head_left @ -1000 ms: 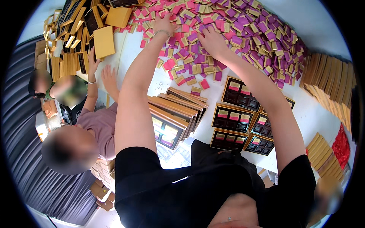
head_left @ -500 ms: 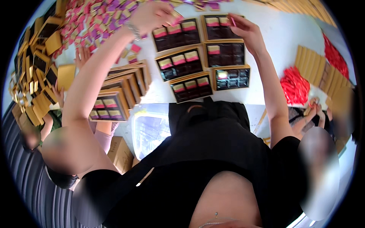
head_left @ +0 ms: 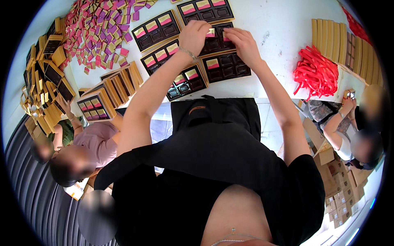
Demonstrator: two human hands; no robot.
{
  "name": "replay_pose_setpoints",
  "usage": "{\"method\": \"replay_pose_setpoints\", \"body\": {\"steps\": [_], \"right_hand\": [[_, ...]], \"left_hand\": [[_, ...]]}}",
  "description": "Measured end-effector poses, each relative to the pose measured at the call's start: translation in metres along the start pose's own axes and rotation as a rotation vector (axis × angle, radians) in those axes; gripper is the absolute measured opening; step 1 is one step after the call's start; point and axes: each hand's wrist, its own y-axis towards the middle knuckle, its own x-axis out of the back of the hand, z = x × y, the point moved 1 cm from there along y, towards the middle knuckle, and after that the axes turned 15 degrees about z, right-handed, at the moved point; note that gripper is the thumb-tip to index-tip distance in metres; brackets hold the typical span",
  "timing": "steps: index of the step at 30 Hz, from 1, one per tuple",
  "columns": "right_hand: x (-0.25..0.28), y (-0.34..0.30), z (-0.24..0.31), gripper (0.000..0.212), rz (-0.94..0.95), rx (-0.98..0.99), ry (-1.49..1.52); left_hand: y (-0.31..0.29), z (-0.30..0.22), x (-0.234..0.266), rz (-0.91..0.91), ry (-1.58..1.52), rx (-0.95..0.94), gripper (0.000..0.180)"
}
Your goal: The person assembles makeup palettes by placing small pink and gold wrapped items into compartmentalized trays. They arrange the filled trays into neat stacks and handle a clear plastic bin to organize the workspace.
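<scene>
Six dark compartment trays with gold edges lie before me in two columns. My left hand (head_left: 194,37), fingers curled together, is over the left part of the middle right tray (head_left: 217,48), beside a pink-and-gold wrapped square (head_left: 210,32); what its fingertips hold, if anything, is hidden. At that tray's right end, my right hand (head_left: 243,45) pinches another pink-and-gold wrapped square (head_left: 225,36) at a compartment. The far right tray (head_left: 205,11) and far left tray (head_left: 156,30) each show three squares along their upper row. One square (head_left: 212,63) sits in the near right tray (head_left: 227,69).
A pile of pink, purple and gold squares (head_left: 100,35) spreads at the far left. Boxed trays (head_left: 96,105) stand upright nearer on the left. Red ribbons (head_left: 316,74) and a row of gold boxes (head_left: 328,37) lie at right. Other people work at both sides.
Both hands have come nearer and closer together, from the far trays to the middle right one. The far right tray now shows three squares. My view has shifted.
</scene>
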Motion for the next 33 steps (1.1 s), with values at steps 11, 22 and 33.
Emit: {"method": "replay_pose_setpoints", "body": {"steps": [11,22,33], "right_hand": [[-0.011,-0.012,0.004,0.066,0.354,-0.146,-0.336],[0.011,0.008,0.010,0.067,0.506,-0.084,-0.385],[-0.065,0.361,0.120,0.025,0.118,0.445,0.178]], "left_hand": [[-0.041,-0.070,-0.035,0.395,0.204,0.244,0.079],[-0.024,-0.073,0.005,0.461,0.108,0.307,0.083],[-0.098,0.342,0.258,0.481,0.235,0.886,0.042]]}}
